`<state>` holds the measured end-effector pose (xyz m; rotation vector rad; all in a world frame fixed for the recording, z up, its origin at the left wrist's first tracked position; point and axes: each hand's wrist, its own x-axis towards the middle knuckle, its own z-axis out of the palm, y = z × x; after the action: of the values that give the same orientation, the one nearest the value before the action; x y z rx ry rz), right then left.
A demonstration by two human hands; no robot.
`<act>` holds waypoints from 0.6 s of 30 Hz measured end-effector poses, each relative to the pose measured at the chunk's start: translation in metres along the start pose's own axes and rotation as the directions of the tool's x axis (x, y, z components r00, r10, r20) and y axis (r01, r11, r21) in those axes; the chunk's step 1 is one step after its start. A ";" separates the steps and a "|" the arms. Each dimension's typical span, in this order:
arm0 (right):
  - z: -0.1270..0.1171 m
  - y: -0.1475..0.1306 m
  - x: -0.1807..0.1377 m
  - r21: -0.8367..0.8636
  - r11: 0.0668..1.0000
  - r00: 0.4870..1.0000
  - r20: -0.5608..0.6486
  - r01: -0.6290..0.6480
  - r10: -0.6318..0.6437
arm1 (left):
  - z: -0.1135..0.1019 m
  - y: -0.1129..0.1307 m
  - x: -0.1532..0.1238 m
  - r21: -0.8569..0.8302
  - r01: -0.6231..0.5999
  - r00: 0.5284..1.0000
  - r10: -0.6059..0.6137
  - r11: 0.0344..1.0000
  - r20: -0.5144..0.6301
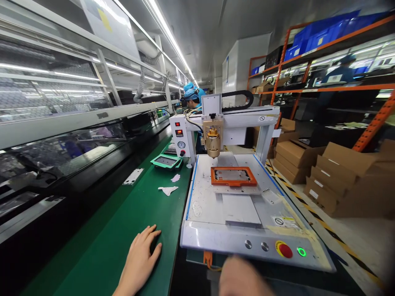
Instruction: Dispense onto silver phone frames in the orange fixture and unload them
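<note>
My left hand point(140, 257) lies flat on the green bench mat point(123, 230), fingers stretched out, holding nothing. My right hand point(242, 277) is a blur at the bottom edge, just below the front panel of the white dispensing machine point(247, 238); its fingers cannot be made out. On the machine's bed sits an orange fixture point(233, 176) holding a flat metal part. The gold dispensing head point(212, 139) hangs over the fixture's far edge. The panel carries two silver buttons, a red stop button point(284, 250) and a lit green button point(301, 251).
A green tray point(167, 161) and white scraps point(168, 190) lie farther along the mat. Another person in a blue cap point(191, 96) works behind the machine. Cardboard boxes point(339, 172) are stacked on the floor at right, beneath orange shelving point(324, 88).
</note>
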<state>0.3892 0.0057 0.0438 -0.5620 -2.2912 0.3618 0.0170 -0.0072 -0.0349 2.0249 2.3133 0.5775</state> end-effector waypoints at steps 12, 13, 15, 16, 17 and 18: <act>-0.071 0.137 0.046 -0.717 0.697 0.996 0.061 0.001 0.061 | -0.001 0.004 0.003 -0.043 0.012 1.000 -0.012 0.999 0.002; -0.069 0.138 0.045 -0.714 0.700 0.995 0.074 0.005 0.068 | -0.001 0.005 0.003 -0.041 0.015 1.000 -0.014 0.999 0.007; -0.067 0.141 0.044 -0.685 0.729 0.994 0.066 -0.018 0.087 | -0.003 0.007 0.003 -0.033 0.023 0.999 -0.023 0.999 0.024; -0.068 0.142 0.045 -0.667 0.744 0.994 0.051 -0.037 0.094 | -0.004 0.007 0.003 -0.027 0.029 0.999 -0.028 0.999 0.035; -0.070 0.144 0.046 -0.655 0.754 0.995 0.038 -0.047 0.095 | -0.004 0.008 0.004 -0.023 0.034 0.998 -0.033 0.999 0.045; -0.072 0.146 0.048 -0.657 0.753 0.996 0.028 -0.043 0.081 | -0.005 0.009 0.004 -0.020 0.039 0.998 -0.038 0.999 0.052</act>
<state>0.4523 0.1623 0.0618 -0.9842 -2.4290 -0.4442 0.0238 -0.0039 -0.0270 1.9577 2.3015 0.5385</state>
